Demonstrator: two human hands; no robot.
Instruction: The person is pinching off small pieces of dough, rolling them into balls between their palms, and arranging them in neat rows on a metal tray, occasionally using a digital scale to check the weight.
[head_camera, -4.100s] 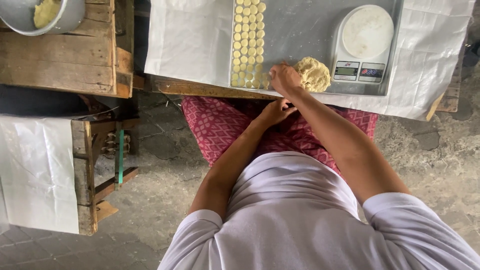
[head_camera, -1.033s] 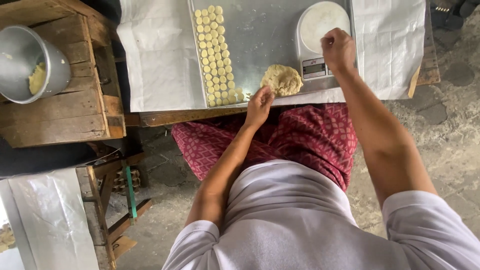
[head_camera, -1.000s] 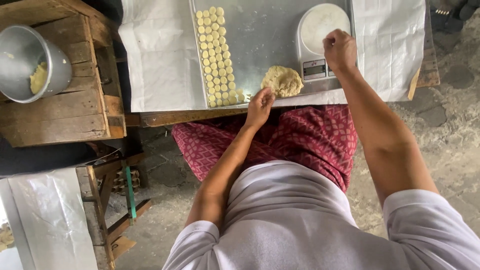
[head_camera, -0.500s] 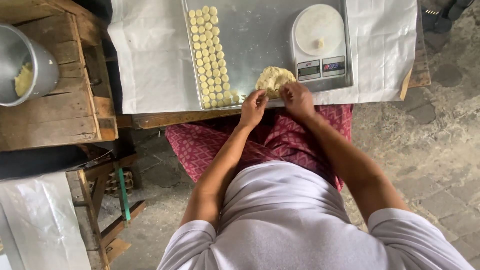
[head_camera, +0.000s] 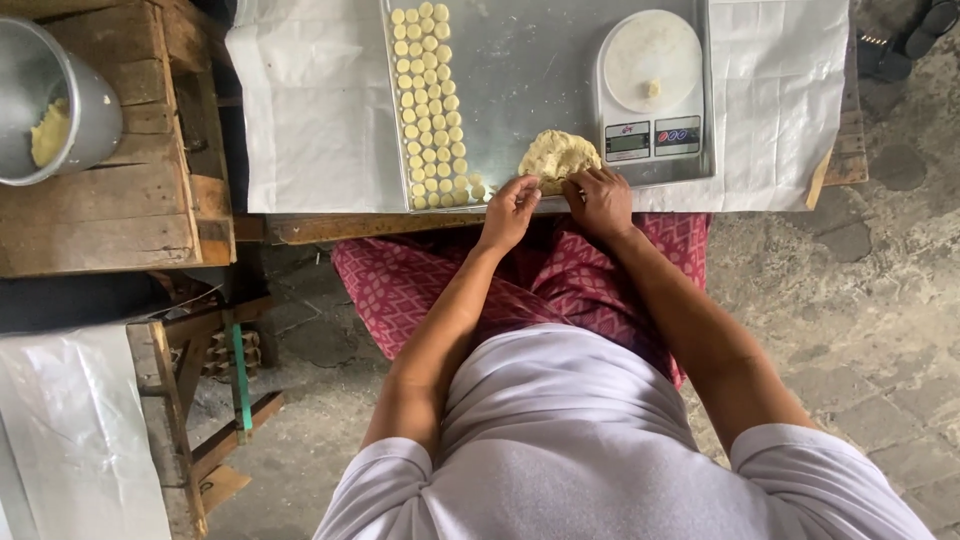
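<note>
Down on the work surface: a white sheet (head_camera: 300, 110) covers the tabletop, and on it lies a flat metal tray (head_camera: 530, 60), its long side running left to right across the person's front. At the tray's right end sits a white kitchen scale (head_camera: 652, 85) with one tiny scrap of dough (head_camera: 652, 89) on its round platform. Off to the far left, on a wooden crate (head_camera: 130, 190), stands a metal pot (head_camera: 45, 100) with more yellow dough inside.

Now the tray's left end: neat columns of small dough balls (head_camera: 430, 105), running away from the person toward the tray's far edge, the nearest ones ending just beside the left hand.

And here is the centre of it: the pale dough lump (head_camera: 557, 155) sits at the tray's near edge, directly beyond both hands, between the rows and the scale. The right hand (head_camera: 600, 200) is the closer one, its fingers curled and touching the lump's near right edge. The left hand (head_camera: 510, 205) comes in from the lump's left, fingertips drawn together at its near left rim; whether they actually pinch a bit of dough I cannot tell, since the knuckles hide the tips. Neither hand is spread flat. The lump lies forward of both grips, slightly nearer the right hand, with the scale just up and to the right.
</note>
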